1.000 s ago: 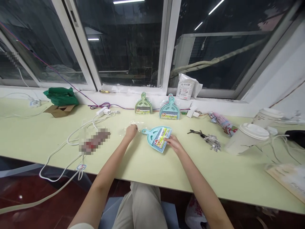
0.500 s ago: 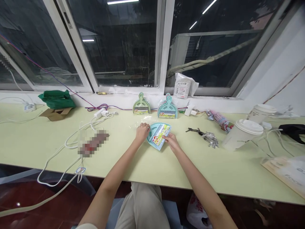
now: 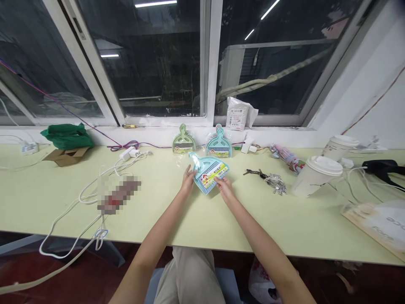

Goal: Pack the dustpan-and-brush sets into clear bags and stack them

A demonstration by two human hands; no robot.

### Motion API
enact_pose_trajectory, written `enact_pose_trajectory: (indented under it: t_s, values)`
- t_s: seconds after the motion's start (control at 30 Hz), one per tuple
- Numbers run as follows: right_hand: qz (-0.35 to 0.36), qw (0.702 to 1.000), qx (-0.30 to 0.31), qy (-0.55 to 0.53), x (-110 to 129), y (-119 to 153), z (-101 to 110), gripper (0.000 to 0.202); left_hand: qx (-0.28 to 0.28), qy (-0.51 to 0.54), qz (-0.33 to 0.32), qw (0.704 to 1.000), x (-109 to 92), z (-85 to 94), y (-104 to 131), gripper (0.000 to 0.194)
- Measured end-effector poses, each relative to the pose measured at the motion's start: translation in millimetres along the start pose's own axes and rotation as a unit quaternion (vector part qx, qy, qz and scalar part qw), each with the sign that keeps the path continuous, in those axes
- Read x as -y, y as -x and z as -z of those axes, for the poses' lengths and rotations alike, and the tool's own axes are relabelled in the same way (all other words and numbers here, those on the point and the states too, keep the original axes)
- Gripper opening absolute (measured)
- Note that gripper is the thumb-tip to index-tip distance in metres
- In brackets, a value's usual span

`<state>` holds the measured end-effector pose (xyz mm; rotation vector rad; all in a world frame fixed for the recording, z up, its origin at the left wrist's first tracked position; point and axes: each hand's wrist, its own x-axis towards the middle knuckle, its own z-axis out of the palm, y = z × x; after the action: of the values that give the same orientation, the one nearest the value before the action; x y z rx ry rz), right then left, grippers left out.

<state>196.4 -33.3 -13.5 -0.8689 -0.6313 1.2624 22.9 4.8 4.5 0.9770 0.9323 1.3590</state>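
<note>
A light-blue mini dustpan with a striped brush (image 3: 208, 172) is tilted in front of me, in clear wrap with a yellow-green label. Its handle points up and left. My right hand (image 3: 225, 188) pinches the lower right edge, thumb over the label. Beside the pan's left edge is my left hand (image 3: 187, 180), fingers stretched upward and apart, the thumb side touching the edge or its wrap. Behind them, a green dustpan set (image 3: 183, 141) and a stack of blue dustpan sets (image 3: 219, 143) lean against the wall below the window.
At right lie keys (image 3: 275, 183), a folded umbrella-like bundle (image 3: 286, 158) and lidded paper cups (image 3: 316, 177). White cables (image 3: 80, 200) and a blurred-out object (image 3: 118, 196) lie at left. A green bag (image 3: 68, 136) rests on a cardboard box (image 3: 67, 156).
The dustpan has turned so its handle now shows at the upper left. My left hand has come off the handle area, its fingers opening along the left edge. My right hand keeps its pinch.
</note>
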Motion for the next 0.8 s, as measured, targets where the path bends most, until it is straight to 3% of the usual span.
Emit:
enact_pose_trajectory:
  t_s: [0.1,0.2,0.5,0.6,0.7,0.8]
  values:
    - [0.006,1.0,0.016,0.022,1.6,1.7,-2.3,0.039,0.035,0.037,0.015,0.999,13.0,-11.0,0.3,0.065]
    - [0.032,0.999,-0.009,0.019,2.5,6.8,-6.2,0.04,0.06,0.059,0.027,0.996,19.9,-18.1,4.0,0.06]
    - [0.031,0.998,-0.04,-0.031,-7.9,14.2,-13.4,0.036,0.064,0.095,0.001,0.993,17.4,-23.0,9.3,0.063]
    - [0.05,0.996,-0.062,-0.039,-6.5,6.6,-8.7,0.035,0.12,0.098,0.044,0.987,24.6,-28.7,15.6,0.07]
    - [0.077,0.992,-0.099,-0.025,-4.3,-2.8,-1.4,0.029,0.189,0.112,0.099,0.971,29.7,-35.6,21.8,0.064]
    - [0.081,0.99,-0.113,0.0,-5.4,-7.6,2.5,0.028,0.174,0.144,0.069,0.972,28.5,-40.1,22.6,0.057]
